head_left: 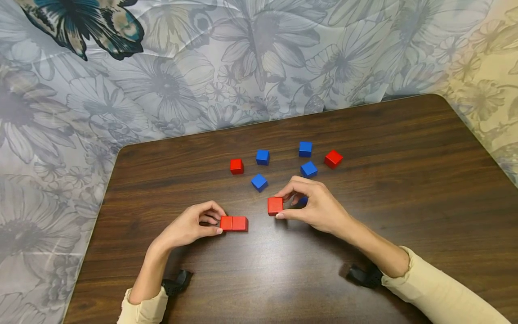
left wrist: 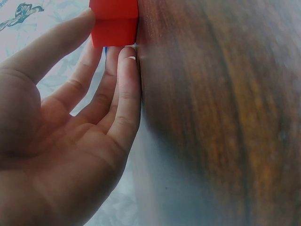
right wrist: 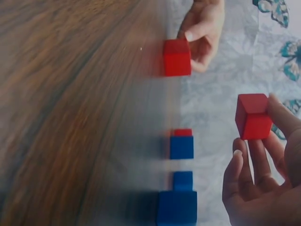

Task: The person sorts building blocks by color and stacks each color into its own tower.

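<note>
Two red cubes lie side by side on the table in the head view. My left hand (head_left: 186,229) pinches the left red cube (head_left: 226,223) between thumb and fingers; the other red cube (head_left: 240,223) adjoins it on the right. With thumb and fingertips, my right hand (head_left: 319,204) grips another red cube (head_left: 275,206), to the right of that pair. The right wrist view shows this gripped red cube (right wrist: 253,116) raised off the tabletop. A blue cube (head_left: 302,201) is mostly hidden behind the right hand.
Beyond the hands, several blue cubes (head_left: 262,157) are scattered on the dark wooden table (head_left: 404,171). A red cube (head_left: 236,166) sits at their left and another red cube (head_left: 333,159) at their right. A floral cloth (head_left: 259,58) hangs behind the table's far edge.
</note>
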A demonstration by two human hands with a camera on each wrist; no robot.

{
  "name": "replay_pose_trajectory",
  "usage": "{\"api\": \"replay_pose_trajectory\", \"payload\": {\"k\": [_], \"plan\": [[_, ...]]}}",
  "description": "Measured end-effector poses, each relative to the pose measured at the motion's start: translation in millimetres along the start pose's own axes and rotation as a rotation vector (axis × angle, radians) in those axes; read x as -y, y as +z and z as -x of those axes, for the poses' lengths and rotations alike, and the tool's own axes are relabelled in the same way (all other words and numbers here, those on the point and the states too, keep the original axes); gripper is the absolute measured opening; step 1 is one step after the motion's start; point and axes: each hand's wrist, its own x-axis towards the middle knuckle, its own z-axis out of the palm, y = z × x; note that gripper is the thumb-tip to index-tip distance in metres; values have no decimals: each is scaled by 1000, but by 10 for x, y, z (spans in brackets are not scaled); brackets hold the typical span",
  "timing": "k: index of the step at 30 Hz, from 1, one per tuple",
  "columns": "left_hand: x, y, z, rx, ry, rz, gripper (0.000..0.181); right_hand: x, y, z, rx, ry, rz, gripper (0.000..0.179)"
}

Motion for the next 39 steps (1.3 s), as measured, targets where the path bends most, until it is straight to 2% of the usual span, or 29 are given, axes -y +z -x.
{"api": "replay_pose_trajectory", "payload": {"k": [11, 15, 23, 39], "plan": [[-20, -12, -28, -2, 2, -6, 31, 70, 205, -129, 4, -16, -52, 32], [-19, -12, -19, -5, 2, -12, 31, 79, 282, -151, 3, 1, -68, 32], [-14, -2, -8, -6, 1, -14, 31, 78, 406, -167, 12, 21, -51, 33], [5, -4, -7, 2, -3, 1, 31, 137, 650, -272, 19, 0, -73, 33]]}}
